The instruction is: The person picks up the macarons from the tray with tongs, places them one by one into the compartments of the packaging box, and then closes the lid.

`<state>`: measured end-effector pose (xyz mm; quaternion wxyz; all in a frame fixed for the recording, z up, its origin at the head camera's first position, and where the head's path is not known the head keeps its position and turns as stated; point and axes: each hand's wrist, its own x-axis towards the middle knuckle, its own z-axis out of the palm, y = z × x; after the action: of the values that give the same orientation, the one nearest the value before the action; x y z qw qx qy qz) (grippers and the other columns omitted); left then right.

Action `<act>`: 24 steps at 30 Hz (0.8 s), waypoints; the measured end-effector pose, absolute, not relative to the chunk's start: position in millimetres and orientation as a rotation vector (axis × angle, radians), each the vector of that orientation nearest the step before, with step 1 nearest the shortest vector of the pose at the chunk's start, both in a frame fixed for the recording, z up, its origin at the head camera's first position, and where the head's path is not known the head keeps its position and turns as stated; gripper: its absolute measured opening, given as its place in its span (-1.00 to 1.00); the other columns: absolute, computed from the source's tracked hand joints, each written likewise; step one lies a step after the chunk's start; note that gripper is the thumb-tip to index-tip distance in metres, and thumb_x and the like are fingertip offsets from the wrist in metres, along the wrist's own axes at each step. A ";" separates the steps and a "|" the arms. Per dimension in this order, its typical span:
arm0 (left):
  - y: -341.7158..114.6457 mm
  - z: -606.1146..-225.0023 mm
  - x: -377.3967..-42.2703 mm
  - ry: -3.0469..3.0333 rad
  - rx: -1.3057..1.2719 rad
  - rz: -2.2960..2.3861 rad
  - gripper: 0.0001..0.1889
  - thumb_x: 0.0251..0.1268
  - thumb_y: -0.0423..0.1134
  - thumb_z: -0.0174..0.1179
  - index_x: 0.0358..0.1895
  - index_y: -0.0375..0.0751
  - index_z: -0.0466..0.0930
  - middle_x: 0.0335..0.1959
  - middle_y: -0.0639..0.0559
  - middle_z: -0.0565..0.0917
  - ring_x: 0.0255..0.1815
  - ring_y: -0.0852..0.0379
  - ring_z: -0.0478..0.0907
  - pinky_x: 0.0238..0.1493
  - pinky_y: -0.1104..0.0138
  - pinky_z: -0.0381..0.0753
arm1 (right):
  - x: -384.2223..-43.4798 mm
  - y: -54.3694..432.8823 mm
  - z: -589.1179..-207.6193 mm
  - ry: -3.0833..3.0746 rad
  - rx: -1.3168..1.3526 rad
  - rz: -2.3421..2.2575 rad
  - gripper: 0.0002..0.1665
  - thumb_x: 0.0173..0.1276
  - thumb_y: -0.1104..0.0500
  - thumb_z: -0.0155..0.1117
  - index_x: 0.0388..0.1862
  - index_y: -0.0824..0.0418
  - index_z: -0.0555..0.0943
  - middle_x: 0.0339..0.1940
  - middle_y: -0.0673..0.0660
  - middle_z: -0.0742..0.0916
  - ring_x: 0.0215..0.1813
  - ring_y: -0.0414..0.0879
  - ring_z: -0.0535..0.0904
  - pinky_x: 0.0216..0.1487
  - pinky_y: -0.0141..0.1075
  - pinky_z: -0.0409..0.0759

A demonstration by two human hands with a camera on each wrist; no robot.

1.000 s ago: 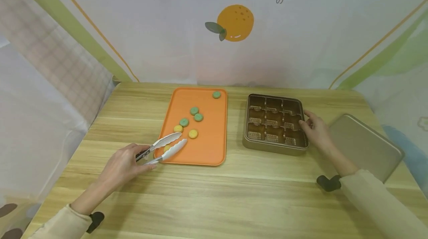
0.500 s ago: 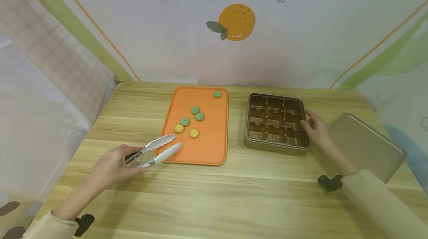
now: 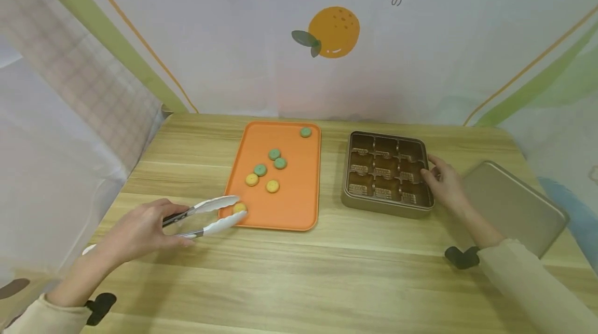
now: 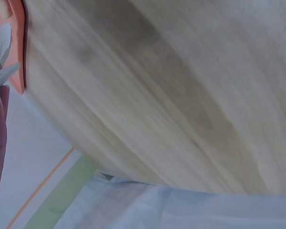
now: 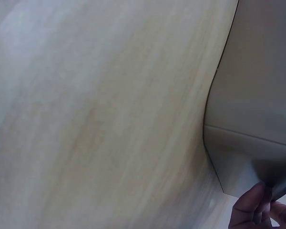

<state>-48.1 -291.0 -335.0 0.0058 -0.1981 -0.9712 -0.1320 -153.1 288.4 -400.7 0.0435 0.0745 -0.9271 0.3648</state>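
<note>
My left hand (image 3: 140, 230) holds a pair of tongs (image 3: 217, 203) with black handles and white scalloped tips. The tips stand spread over the near left corner of an orange tray (image 3: 296, 209), on either side of a yellow macaron (image 3: 239, 207). Two more yellow macarons and several green macarons (image 3: 280, 163) lie farther up the tray. My right hand (image 3: 444, 184) grips the right side of a bronze box (image 3: 385, 210) with a divided insert, the thumb over its rim. In the right wrist view, fingers (image 5: 250, 207) meet the box's edge (image 5: 248, 138).
A flat bronze lid (image 3: 509, 204) lies at the right, partly beneath my right forearm. The wooden table (image 3: 327, 277) ends at a hanging white curtain (image 3: 224, 43) with an orange print.
My left hand and the tongs have drawn back left and toward me, tips still spread. The near yellow macaron now shows between the tips. The right hand stays on the box.
</note>
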 end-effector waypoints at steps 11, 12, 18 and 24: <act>-288.0 -319.4 -66.4 -3.095 -0.769 -0.272 -0.39 -0.32 0.06 0.52 -0.11 -0.23 0.68 -0.43 0.16 0.56 -0.55 0.31 0.26 -0.56 0.41 0.27 | -151.1 286.8 -399.1 -2.847 0.191 1.091 -0.39 0.48 0.18 -0.05 0.32 0.59 0.18 -0.46 0.22 0.52 -0.57 -0.27 0.34 -0.62 -0.36 0.35; -287.5 -318.5 -67.5 -3.100 -0.777 -0.267 -0.39 -0.31 0.06 0.52 -0.11 -0.23 0.67 -0.43 0.16 0.56 -0.54 0.31 0.26 -0.56 0.41 0.27 | -150.8 286.6 -398.9 -2.846 0.190 1.087 -0.40 0.48 0.18 -0.05 0.32 0.59 0.18 -0.46 0.22 0.52 -0.57 -0.26 0.34 -0.62 -0.36 0.35; -286.1 -317.4 -71.4 -3.118 -0.794 -0.266 -0.42 -0.28 0.01 0.52 -0.12 -0.26 0.67 -0.43 0.13 0.57 -0.56 0.32 0.28 -0.58 0.43 0.29 | -151.2 286.6 -398.3 -2.852 0.187 1.079 -0.40 0.48 0.17 -0.06 0.32 0.58 0.19 -0.44 0.23 0.52 -0.55 -0.23 0.36 -0.61 -0.36 0.36; -286.9 -321.1 -72.4 -3.106 -0.790 -0.275 -0.43 -0.28 0.00 0.52 -0.13 -0.25 0.67 -0.43 0.13 0.57 -0.56 0.32 0.27 -0.58 0.44 0.28 | -152.3 286.6 -398.3 -2.851 0.186 1.080 -0.40 0.48 0.17 -0.06 0.32 0.57 0.19 -0.44 0.23 0.52 -0.55 -0.22 0.36 -0.61 -0.35 0.37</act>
<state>-72.4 -286.9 -321.1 -0.0374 -0.2456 -0.9649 -0.0854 -152.3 286.6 -398.3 0.0435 0.0609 -0.9325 0.3534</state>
